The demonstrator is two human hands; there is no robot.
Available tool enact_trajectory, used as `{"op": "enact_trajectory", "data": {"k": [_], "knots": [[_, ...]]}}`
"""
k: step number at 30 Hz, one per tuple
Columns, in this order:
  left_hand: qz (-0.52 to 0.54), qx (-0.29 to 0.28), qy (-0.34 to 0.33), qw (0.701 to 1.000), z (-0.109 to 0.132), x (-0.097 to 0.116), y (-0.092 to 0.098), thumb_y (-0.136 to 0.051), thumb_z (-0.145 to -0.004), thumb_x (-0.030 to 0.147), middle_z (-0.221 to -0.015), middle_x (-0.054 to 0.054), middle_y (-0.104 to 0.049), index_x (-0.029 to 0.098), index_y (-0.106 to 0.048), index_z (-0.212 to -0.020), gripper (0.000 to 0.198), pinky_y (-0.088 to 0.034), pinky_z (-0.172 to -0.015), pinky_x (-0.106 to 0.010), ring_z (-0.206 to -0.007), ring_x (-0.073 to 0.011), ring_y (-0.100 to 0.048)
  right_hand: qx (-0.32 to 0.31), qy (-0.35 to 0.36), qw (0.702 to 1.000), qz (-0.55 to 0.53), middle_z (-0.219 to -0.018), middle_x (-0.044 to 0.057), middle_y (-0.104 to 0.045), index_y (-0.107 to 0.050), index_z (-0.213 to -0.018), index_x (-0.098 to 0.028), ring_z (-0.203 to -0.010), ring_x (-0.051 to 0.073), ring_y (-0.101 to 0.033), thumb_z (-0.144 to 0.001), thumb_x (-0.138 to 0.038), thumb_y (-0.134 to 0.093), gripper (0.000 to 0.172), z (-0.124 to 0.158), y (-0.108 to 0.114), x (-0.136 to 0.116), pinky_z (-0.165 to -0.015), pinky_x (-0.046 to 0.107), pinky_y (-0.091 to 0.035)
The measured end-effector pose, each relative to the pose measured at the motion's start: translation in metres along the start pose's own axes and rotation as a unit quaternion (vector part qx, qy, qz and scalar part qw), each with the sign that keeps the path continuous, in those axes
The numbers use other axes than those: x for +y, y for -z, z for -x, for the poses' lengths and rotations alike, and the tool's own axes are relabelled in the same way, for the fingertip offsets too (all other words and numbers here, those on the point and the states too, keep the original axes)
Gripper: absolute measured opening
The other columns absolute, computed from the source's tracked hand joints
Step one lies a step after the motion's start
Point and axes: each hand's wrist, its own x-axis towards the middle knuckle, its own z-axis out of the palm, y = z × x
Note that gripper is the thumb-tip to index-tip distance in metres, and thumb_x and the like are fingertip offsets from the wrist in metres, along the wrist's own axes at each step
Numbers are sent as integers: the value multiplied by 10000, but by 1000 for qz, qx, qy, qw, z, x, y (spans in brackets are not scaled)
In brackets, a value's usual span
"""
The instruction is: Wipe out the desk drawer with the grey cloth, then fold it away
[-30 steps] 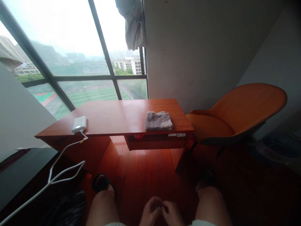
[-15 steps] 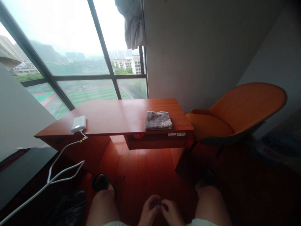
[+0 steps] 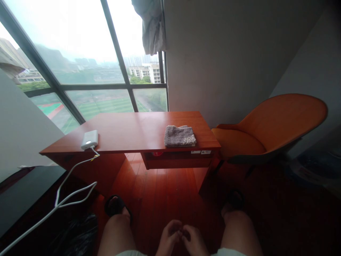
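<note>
Low in the view, between the knees, my left hand [image 3: 170, 235] and my right hand [image 3: 194, 240] meet at the fingertips. On both hands the fingers are curled in towards the thumbs, and I see nothing held in them. Beyond them stands a reddish-brown wooden desk [image 3: 130, 131]. A folded grey-brown towel [image 3: 179, 136] with a pale pattern at one corner lies near the desk's front edge, out of reach of both hands as they stand. To the left on the desk is a white box-like device [image 3: 90, 139] with a white cable [image 3: 68, 170] plugged into its front.
An orange chair [image 3: 277, 124] stands right of the desk, in front of a grey wall. A large window [image 3: 87, 87] is behind the desk. Under the desktop is an open shelf [image 3: 173, 155]. A black plastic bag [image 3: 77, 231] rests at the lower left.
The view has shifted very slightly. My hands stay together between the knees, the fingers barely moving; the towel and the white device are where they were.
</note>
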Motion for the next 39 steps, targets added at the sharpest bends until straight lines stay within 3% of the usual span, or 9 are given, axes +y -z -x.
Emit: {"op": "enact_trajectory", "data": {"k": [9, 15, 22, 30, 39], "knots": [[-40, 12, -2, 999, 1, -1, -1, -678, -550, 256, -777, -4, -643, 199, -671, -815, 271, -378, -560, -235, -684, -160, -555, -6, -3, 1000, 27, -995, 115, -732, -727, -926, -170, -930, 230, -663, -749, -151, -502, 287, 0, -2, 5, -840, 312, -462], [-60, 2, -14, 998, -1, -4, 1, -669, -583, 299, -753, 2, -622, 209, -663, -823, 256, -391, -558, -241, -657, -156, -545, -14, 2, 999, 38, -976, 106, -735, -733, -895, -177, -917, 235, -664, -740, -125, -475, 306, 1, 3, -2, -830, 328, -464], [-84, -1, -19, 996, 2, -2, 1, -648, -577, 281, -849, -23, -649, 215, -659, -843, 274, -461, -687, -287, -818, -214, -598, -6, -8, 999, 39, -985, 115, -724, -716, -908, -174, -914, 238, -657, -754, -153, -477, 285, 0, 1, 4, -820, 328, -460], [-97, -1, -12, 995, 2, -2, -1, -625, -579, 276, -815, -17, -640, 209, -648, -841, 272, -456, -661, -283, -761, -197, -592, -2, -2, 998, 65, -872, 93, -719, -696, -806, -184, -830, 223, -644, -786, -144, -407, 293, 1, 0, 3, -756, 317, -434], [-211, 20, -75, 974, 4, -6, 2, -582, -677, 276, -875, -54, -687, 196, -651, -813, 171, -485, -832, -307, -897, -232, -633, -2, -8, 999, 46, -879, 82, -723, -692, -822, -196, -843, 208, -648, -786, -156, -412, 285, 2, 4, -5, -764, 289, -430]]}}
